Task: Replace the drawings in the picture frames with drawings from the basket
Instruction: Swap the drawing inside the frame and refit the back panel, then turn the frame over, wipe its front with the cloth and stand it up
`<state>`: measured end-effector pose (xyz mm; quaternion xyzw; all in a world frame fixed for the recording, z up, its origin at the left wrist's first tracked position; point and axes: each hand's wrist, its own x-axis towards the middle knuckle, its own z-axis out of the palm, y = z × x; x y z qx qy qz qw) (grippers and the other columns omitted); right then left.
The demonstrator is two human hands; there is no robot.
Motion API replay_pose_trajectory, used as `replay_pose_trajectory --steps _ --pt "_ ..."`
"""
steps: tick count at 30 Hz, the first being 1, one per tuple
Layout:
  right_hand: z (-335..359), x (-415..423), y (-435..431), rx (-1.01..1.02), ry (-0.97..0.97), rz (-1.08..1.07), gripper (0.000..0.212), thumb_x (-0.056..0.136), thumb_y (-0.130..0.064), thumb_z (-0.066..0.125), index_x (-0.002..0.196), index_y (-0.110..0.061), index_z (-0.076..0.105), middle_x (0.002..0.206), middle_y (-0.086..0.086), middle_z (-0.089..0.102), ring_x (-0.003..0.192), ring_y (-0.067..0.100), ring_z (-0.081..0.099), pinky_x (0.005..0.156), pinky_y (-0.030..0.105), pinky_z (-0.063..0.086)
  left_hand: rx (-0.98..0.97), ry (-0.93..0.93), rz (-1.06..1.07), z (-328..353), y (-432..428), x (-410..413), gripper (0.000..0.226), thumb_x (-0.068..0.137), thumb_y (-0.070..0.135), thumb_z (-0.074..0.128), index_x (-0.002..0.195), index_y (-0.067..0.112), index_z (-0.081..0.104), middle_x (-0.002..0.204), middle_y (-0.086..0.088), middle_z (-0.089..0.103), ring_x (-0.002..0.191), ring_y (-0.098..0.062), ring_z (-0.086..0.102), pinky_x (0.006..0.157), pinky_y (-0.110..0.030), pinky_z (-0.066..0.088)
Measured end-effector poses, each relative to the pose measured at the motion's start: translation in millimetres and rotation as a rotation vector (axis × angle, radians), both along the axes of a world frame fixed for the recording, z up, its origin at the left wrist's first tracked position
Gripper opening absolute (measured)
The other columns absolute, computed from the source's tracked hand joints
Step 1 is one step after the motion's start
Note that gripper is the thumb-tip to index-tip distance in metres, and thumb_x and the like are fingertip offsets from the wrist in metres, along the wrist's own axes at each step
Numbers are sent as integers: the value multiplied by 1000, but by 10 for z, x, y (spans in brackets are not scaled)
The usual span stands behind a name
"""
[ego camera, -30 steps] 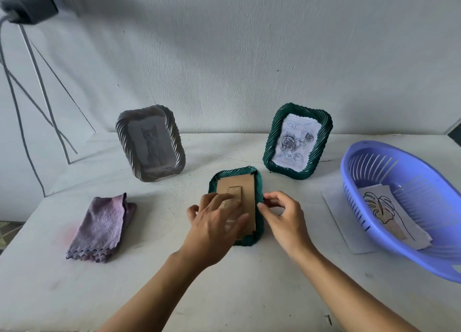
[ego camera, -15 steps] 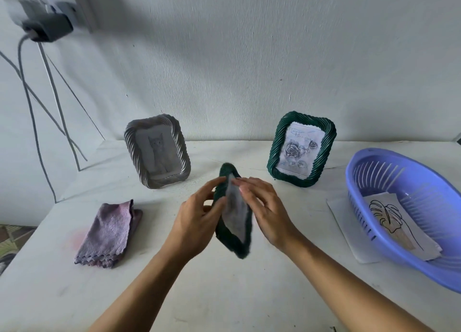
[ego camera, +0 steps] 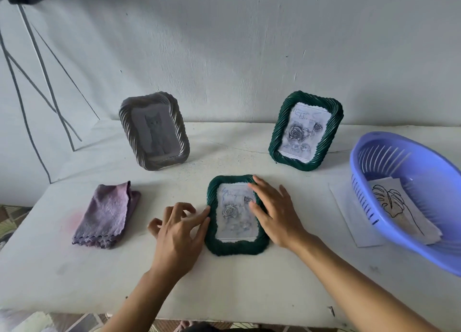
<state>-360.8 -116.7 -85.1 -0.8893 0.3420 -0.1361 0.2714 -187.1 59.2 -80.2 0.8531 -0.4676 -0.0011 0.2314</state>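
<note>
A dark green frame [ego camera: 235,248] is laid flat and face up, with a rose drawing [ego camera: 230,213] shown in it. Its right border and glass are covered by the right hand [ego camera: 277,214], fingers straight and spread, nothing gripped. Its left edge is touched by the left hand [ego camera: 177,229], fingers loosely bent and apart, nothing held. To its right the purple basket [ego camera: 411,251] is seen, a leaf drawing [ego camera: 389,202] inside. Behind it a second green frame [ego camera: 305,132] and a grey frame [ego camera: 154,132] are stood upright.

A folded purple cloth [ego camera: 107,215] is laid on the white table's [ego camera: 237,281] left part; dark cables [ego camera: 44,69] are hung behind the table.
</note>
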Motion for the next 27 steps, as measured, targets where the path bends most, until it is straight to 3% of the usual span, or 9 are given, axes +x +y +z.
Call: replay_pose_trajectory --steps 4,7,12,15,17,20,23,27 --pt "33 -5 -20 16 51 80 73 89 -69 22 155 -38 23 165 -19 4 146 -12 -4 122 39 -11 -9 25 9 -18 -11 69 31 88 62 44 105 58 70 106 18 50 97 -9 47 81 -40 22" --pt "45 -66 -56 -8 80 127 80 87 -76 29 156 -35 19 164 -19 1 146 -11 -5 122 38 -10 0 34 3 -10 6 87 28 87 61 48 107 60 69 109 16 51 95 -10 47 80 -38 20" --pt "-28 -13 -104 -198 87 35 71 94 -70 20 150 -29 36 162 -14 23 146 -2 19 120 45 14 -156 50 -3 77 52 270 28 88 54 55 98 41 78 106 13 58 87 -10 56 79 -40 32" --pt "-67 46 -90 -282 62 -11 63 98 -65 22 143 -27 46 157 -9 36 141 7 35 113 49 26 -340 77 129 190 144 602 26 89 40 60 98 24 79 98 5 65 84 -21 64 79 -49 51" --pt "-96 66 -88 -311 35 -33 58 99 -62 27 138 -26 50 152 -8 42 135 11 42 109 50 31 -386 90 263 250 247 829 27 87 36 57 98 20 75 98 -1 67 86 -29 63 81 -48 51" --pt "-142 96 -86 -309 6 -69 52 98 -59 33 134 -27 53 147 -8 46 130 12 47 107 50 32 -199 149 515 291 386 1059 39 80 39 49 111 20 65 111 -14 60 107 -39 53 94 -51 40" --pt "-165 154 -69 -280 -57 -130 48 97 -56 37 129 -28 58 142 -11 51 125 12 51 107 50 33 48 214 581 320 521 1202 59 73 46 44 127 26 57 129 -21 50 125 -43 41 102 -57 32" --pt "-175 171 -44 -286 -77 -153 43 98 -53 39 126 -27 59 141 -12 51 122 10 51 109 48 31 174 283 567 424 570 1299 47 86 54 56 131 41 52 131 -18 51 126 -43 42 102 -55 32"
